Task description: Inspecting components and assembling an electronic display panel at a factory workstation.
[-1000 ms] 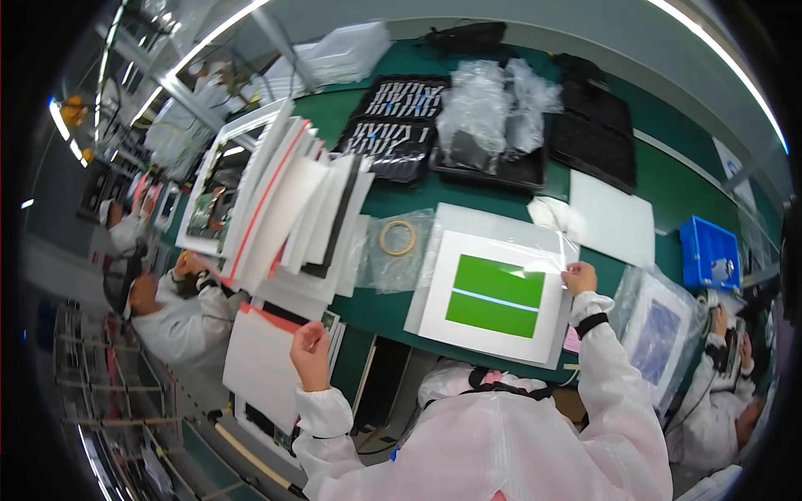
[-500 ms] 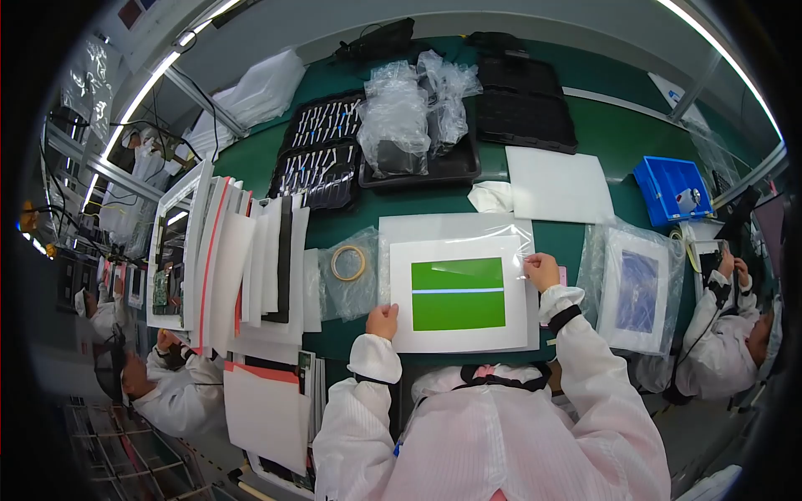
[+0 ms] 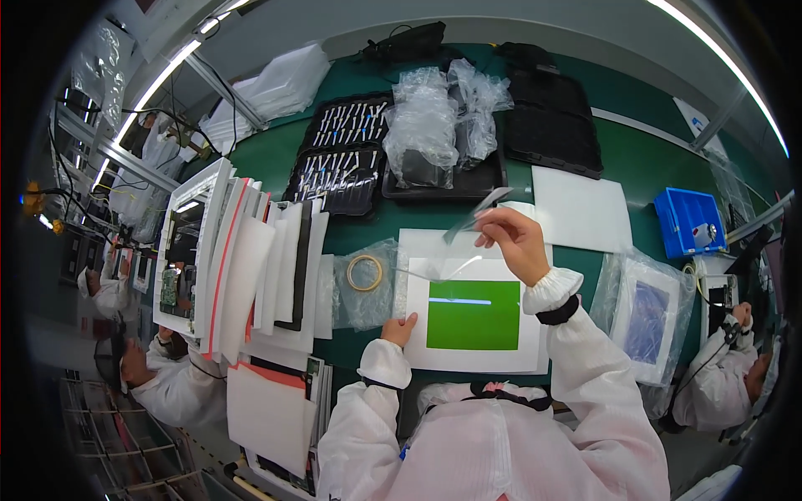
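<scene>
The right hand (image 3: pixel 518 242) pinches clear film (image 3: pixel 464 225) over the green-faced panel (image 3: pixel 473 321); the left hand (image 3: pixel 399 330) clasps the panel's nine-o'clock edge.

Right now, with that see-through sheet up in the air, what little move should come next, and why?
Perhaps the right hand should lift the clear film away from the white-framed green panel: it pinches the film's raised end, while the lower part seems to trail over the panel's upper left, and the left hand is at its left edge.
</scene>
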`<state>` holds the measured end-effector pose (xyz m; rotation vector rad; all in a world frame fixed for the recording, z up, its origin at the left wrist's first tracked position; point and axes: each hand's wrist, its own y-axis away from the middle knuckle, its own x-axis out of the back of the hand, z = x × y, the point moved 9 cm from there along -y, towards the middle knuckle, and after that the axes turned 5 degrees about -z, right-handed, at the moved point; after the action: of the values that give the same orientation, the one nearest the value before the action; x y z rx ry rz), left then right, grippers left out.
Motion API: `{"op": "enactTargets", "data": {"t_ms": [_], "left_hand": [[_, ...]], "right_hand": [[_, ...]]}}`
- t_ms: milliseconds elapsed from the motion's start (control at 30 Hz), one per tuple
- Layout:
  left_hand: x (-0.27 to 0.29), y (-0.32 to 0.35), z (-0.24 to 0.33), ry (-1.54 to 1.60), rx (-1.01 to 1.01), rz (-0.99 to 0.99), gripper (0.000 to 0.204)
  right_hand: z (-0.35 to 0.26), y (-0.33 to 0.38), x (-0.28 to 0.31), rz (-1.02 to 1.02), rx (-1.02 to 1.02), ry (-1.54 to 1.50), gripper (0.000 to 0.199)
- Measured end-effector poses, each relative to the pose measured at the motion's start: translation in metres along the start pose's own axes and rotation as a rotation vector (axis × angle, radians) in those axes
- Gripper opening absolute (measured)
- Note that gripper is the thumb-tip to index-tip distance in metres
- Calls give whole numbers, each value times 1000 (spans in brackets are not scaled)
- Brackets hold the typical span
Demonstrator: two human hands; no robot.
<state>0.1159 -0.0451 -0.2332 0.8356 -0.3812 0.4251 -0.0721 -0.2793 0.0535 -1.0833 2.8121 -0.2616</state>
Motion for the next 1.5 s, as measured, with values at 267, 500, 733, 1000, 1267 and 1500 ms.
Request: {"op": "enactTargets", "data": {"t_ms": [267,500,733,1000,1267,1500], "left_hand": [[-10,2,-3,54,18,-6,51],[-16,-1,-6,57,-14,0,52],[-12,10,-2,71,24,23,47],[-16,4,-16,102,33,-5,47],[-4,10,-16,289,3,-51,43],[-2,31,4,563,70,-85,42]], "right_hand": [[42,-75,-74,-153,177,-152,23],[173,-103,-77,189,-368,-116,21],[192,-113,-56,404,-390,-10,17],[172,-62,7,446,-322,187,23],[155,178,97,381,-535,461,30],[177,222,86,317,-742,452,37]]}}
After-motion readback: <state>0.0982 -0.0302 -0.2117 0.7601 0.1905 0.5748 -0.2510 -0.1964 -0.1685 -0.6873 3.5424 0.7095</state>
